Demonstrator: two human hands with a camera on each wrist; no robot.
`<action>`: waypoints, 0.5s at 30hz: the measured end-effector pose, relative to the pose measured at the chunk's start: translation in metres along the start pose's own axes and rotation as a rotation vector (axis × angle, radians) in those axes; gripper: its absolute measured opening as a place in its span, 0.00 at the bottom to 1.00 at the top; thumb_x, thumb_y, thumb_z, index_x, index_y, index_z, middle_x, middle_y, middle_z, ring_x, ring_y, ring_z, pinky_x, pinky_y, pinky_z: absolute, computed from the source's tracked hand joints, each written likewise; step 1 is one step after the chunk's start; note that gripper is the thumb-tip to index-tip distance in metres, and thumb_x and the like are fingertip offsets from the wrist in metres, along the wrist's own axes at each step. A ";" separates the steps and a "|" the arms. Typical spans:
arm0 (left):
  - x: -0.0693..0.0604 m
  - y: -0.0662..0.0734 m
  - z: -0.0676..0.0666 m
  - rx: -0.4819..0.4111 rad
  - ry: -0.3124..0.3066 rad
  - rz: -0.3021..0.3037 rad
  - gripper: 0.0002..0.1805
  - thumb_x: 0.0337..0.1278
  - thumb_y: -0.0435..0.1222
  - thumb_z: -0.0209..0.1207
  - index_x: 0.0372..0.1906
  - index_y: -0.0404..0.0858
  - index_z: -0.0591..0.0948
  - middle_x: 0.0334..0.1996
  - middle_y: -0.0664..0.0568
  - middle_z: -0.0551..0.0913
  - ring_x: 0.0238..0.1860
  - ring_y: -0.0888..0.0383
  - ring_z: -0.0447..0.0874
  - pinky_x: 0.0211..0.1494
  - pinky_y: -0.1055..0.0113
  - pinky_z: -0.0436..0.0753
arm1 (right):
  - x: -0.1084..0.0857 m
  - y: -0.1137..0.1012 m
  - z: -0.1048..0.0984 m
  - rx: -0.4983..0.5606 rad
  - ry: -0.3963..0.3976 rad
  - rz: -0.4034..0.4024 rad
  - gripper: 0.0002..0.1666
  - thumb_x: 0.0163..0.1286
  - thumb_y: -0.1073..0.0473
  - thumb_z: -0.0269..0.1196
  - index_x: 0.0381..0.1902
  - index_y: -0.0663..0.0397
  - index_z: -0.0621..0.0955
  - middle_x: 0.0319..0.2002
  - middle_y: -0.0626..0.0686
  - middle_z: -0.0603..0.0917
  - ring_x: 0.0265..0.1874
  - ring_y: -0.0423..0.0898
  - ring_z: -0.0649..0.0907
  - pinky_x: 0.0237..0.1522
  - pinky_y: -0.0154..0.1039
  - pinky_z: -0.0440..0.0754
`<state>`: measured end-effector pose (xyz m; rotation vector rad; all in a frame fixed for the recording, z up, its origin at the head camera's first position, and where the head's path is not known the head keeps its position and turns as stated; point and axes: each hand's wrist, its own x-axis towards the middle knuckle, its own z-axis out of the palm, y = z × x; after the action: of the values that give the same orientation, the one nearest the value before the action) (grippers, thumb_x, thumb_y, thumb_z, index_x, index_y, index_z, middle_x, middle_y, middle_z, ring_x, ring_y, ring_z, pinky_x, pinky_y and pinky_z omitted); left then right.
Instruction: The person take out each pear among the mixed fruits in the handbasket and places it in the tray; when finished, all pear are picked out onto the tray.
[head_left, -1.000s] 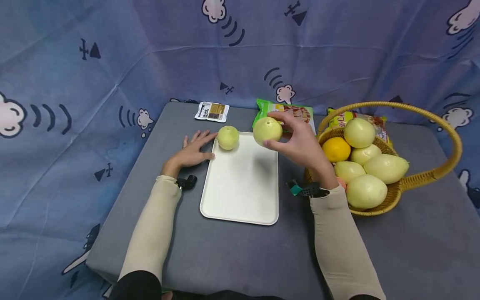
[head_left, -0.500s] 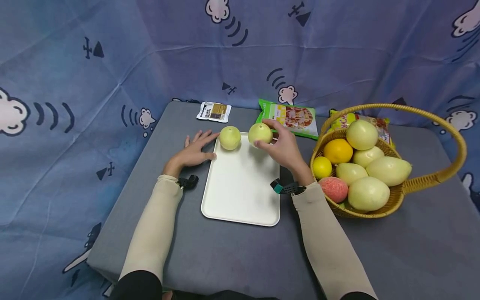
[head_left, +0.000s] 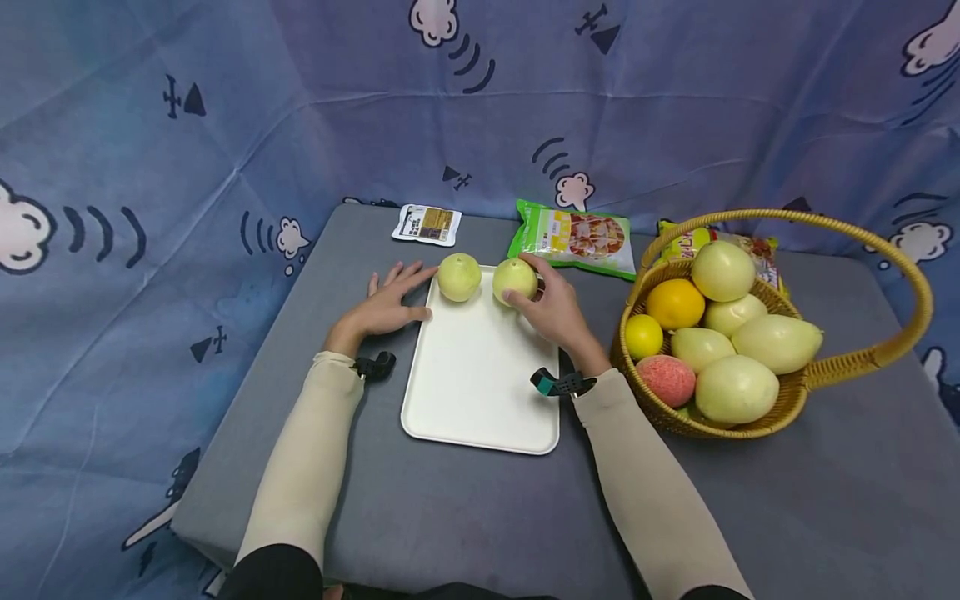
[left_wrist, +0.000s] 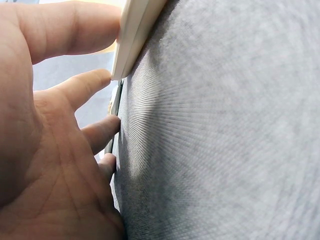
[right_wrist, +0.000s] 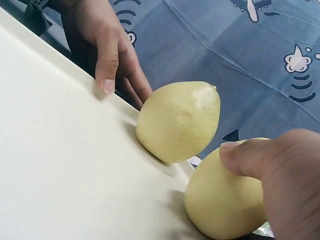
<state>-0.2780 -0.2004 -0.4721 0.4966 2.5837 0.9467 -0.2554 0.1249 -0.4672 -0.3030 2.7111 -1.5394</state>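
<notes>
My right hand (head_left: 557, 315) grips a round pale yellow-green fruit (head_left: 513, 282) at the far right corner of a white rectangular tray (head_left: 480, 375). In the right wrist view the thumb lies over the fruit's side, and its base is on or just above the tray. A second, similar fruit (head_left: 459, 277) sits in the tray's far left corner, close beside the first. My left hand (head_left: 381, 307) lies at the tray's left edge with spread fingers. In the left wrist view its thumb and forefinger touch the tray's side wall (left_wrist: 135, 37).
On the right stands a yellow wicker basket (head_left: 630, 387) with a tall handle, holding several pale fruits, an orange (head_left: 675, 303), a lemon (head_left: 643, 336) and a red fruit (head_left: 666, 379). Behind the tray lie a white pouch (head_left: 427, 224) and a green food packet (head_left: 573, 237). Another packet (head_left: 678, 242) is behind the basket.
My right hand has carried its fruit left and down from above the tray's right side to the far right corner. The left hand and the other fruit have stayed in place.
</notes>
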 end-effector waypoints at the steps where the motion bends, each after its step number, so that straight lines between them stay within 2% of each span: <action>1: 0.000 0.000 0.000 0.000 -0.001 0.001 0.47 0.74 0.47 0.64 0.91 0.54 0.55 0.92 0.45 0.45 0.92 0.40 0.27 0.86 0.34 0.18 | 0.000 0.000 0.000 0.002 0.000 0.001 0.45 0.76 0.54 0.72 0.85 0.50 0.67 0.78 0.62 0.75 0.65 0.62 0.83 0.65 0.60 0.86; 4: 0.000 0.000 0.000 -0.008 -0.001 0.007 0.47 0.74 0.47 0.64 0.91 0.54 0.56 0.92 0.44 0.45 0.91 0.39 0.27 0.85 0.34 0.17 | -0.001 -0.004 -0.001 -0.052 0.004 0.010 0.49 0.76 0.52 0.72 0.87 0.49 0.63 0.80 0.62 0.72 0.70 0.63 0.80 0.69 0.62 0.82; 8: 0.002 -0.004 0.001 -0.025 0.009 0.020 0.48 0.72 0.49 0.64 0.91 0.55 0.57 0.92 0.43 0.45 0.91 0.37 0.27 0.84 0.33 0.16 | -0.007 -0.026 -0.012 -0.161 0.008 -0.006 0.53 0.73 0.48 0.75 0.88 0.47 0.63 0.84 0.60 0.68 0.77 0.63 0.74 0.77 0.66 0.73; 11: 0.002 -0.004 0.002 -0.030 0.009 0.027 0.48 0.72 0.50 0.64 0.91 0.56 0.57 0.92 0.43 0.45 0.91 0.37 0.27 0.84 0.33 0.16 | -0.018 -0.049 -0.028 -0.183 -0.026 -0.069 0.49 0.73 0.48 0.75 0.85 0.49 0.68 0.83 0.59 0.70 0.76 0.63 0.76 0.79 0.64 0.72; 15: 0.001 -0.001 0.000 -0.036 -0.001 0.018 0.47 0.72 0.49 0.64 0.91 0.54 0.57 0.92 0.43 0.45 0.91 0.38 0.26 0.85 0.35 0.16 | -0.039 -0.076 -0.054 -0.182 -0.119 -0.179 0.43 0.72 0.51 0.76 0.80 0.52 0.74 0.78 0.58 0.77 0.73 0.61 0.80 0.78 0.58 0.76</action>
<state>-0.2790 -0.2011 -0.4726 0.5119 2.5609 0.9968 -0.2105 0.1395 -0.3779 -0.6343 2.7989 -1.2624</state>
